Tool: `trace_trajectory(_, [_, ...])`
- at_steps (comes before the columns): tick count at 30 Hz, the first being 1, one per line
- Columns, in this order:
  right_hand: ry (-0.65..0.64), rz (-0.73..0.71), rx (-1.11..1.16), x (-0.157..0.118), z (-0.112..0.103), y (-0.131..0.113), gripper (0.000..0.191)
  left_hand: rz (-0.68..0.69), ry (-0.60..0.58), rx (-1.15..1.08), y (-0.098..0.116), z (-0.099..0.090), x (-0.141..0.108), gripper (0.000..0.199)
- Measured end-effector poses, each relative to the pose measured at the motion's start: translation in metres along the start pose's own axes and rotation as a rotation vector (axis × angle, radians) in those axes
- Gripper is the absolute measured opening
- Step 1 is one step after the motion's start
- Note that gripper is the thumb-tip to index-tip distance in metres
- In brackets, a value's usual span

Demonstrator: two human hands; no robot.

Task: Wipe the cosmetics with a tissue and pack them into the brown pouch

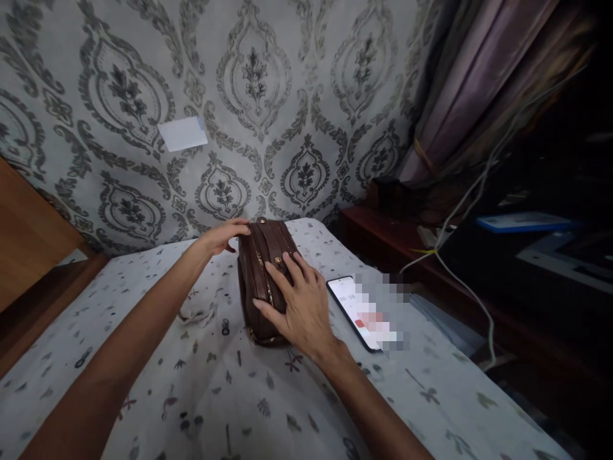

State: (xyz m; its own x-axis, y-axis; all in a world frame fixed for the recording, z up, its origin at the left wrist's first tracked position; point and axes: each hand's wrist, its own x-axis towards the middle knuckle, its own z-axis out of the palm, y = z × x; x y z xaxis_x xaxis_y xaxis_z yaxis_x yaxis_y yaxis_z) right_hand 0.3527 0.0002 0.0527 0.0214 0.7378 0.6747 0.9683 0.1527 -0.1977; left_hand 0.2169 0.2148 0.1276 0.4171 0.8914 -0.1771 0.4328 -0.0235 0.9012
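A dark brown leather bag (251,281) with zips and gold-coloured studs lies on a white printed sheet (201,396). At the bag's far left corner is my left hand (223,237), its fingers reaching over the top edge and the thumb apart below. My right hand (301,297) rests on the near right part of the bag with its fingers spread. Just right of that hand lies a phone (357,313) with a lit screen, partly covered by a pixelated patch.
Patterned wallpaper (253,83) with a white card (182,134) rises behind. Wooden furniture (33,236) stands at the left. To the right are a dark red surface (364,233), white cables (479,297), a blue-edged object (524,222) and a purple curtain (469,76).
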Motion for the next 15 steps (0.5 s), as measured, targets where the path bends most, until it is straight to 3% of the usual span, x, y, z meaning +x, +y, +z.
trace_trajectory(7, [-0.018,0.001,0.012,0.000,-0.002,-0.001,0.059,-0.039,0.043,0.201,0.017,0.014,0.005,0.058])
trace_trajectory(15, [-0.003,-0.005,0.018,0.000,-0.001,-0.001,0.059,0.021,0.045,0.458,0.026,0.016,0.020,0.019])
